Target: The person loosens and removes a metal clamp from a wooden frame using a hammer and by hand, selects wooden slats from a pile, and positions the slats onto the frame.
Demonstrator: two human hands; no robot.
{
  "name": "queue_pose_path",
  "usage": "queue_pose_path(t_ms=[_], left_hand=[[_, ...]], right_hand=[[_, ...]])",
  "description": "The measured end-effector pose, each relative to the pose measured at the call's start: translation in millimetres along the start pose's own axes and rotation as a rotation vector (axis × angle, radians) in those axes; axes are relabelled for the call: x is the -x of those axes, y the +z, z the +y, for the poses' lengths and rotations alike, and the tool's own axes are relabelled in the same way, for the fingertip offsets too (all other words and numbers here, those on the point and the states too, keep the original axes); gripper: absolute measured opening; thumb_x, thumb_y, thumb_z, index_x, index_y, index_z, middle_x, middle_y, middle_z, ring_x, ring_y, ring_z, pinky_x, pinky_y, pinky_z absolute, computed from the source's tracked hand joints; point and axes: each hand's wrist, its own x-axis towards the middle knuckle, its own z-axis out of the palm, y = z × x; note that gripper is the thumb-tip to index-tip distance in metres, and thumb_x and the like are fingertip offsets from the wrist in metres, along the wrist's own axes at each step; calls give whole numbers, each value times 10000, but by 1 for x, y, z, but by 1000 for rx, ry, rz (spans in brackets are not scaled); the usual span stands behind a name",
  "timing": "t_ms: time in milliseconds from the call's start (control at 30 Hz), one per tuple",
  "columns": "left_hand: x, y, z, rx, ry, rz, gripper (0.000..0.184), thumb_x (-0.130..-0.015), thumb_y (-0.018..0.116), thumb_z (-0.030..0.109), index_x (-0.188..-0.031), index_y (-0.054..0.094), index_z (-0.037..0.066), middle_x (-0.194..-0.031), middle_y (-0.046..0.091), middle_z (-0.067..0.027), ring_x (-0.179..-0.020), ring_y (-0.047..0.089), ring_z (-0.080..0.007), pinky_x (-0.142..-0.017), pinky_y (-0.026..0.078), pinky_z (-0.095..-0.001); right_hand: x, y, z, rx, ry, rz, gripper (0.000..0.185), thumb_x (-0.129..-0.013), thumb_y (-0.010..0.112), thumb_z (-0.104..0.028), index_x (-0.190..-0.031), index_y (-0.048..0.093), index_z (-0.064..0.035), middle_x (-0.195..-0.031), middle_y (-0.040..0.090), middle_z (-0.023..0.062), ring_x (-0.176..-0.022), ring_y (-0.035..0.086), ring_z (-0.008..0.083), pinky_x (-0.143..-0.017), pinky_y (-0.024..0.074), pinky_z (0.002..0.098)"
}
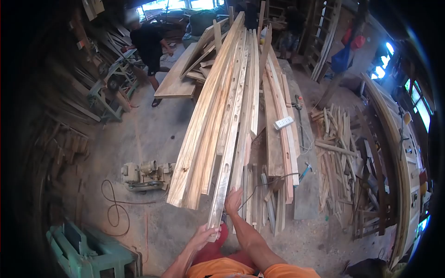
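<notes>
Long pale wooden beams (pixel 208 111) lie side by side in a pile running away from me. Several have slots cut along them. My left hand (pixel 204 235) is closed round the near end of a slotted beam (pixel 225 173), thumb on its top face. To the right, my right hand (pixel 233 201) is against the near part of the neighbouring beam (pixel 239 162), its fingers curled at that beam's edge and partly hidden. A white power strip (pixel 283 122) rests on the boards to the right of the pile.
A person in dark clothes (pixel 150 46) stands at the back left. On the floor at left are a motor-like machine (pixel 147 175) and a looped hose (pixel 118 204). A green machine (pixel 92 250) is near left. Scrap wood (pixel 336 162) lies at right, beside a blue-handled tool (pixel 305 171).
</notes>
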Motion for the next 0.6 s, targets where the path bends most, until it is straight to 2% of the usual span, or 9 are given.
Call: queue_pose_path(t_ms=[67, 300, 400, 467, 600], left_hand=[[-1, -4, -3, 84, -32, -125, 501, -1001, 687, 161, -1446, 536, -13, -1120, 682, -54, -915, 687, -151, -826, 577, -300], [-15, -5, -18, 126, -73, -159, 536, -1003, 663, 127, -1494, 502, -13, -1169, 677, -65, -1004, 675, -167, -904, 563, -317], [-17, -2, -24, 150, -53, -198, 553, -994, 669, 123, -1502, 496, -13, -1175, 679, -64, -992, 675, -161, -899, 564, -317], [-21, -10, -28, 55, -53, -96, 580, -984, 678, 124, -1511, 483, -19, -1181, 681, -67, -995, 675, -163, -901, 564, -317], [-17, -19, -28, 57, -45, -116, 591, -982, 675, 122, -1516, 473, -29, -1186, 675, -69, -1000, 675, -166, -899, 564, -318]], right_hand=[[-5, 12, 8, 11, 18, -12, 438, -1091, 539, -275, -1386, 438, 32, -1286, 564, 301, -1094, 623, 528, -928, 498, 606], [-9, 42, 35, 0, 25, -2, 523, -1081, 568, -339, -1416, 409, 31, -1298, 565, 291, -1166, 603, 516, -963, 490, 582], [-10, 20, 19, 23, 78, -72, 533, -1076, 582, -351, -1406, 432, 39, -1312, 569, 304, -1157, 604, 527, -958, 490, 580], [-9, 4, 11, 13, 34, -50, 536, -1075, 584, -361, -1399, 448, 44, -1316, 574, 313, -1148, 609, 529, -954, 490, 580], [-13, -33, 2, -55, -4, -62, 562, -1070, 588, -400, -1376, 487, 61, -1318, 582, 350, -1118, 620, 542, -944, 491, 582]])
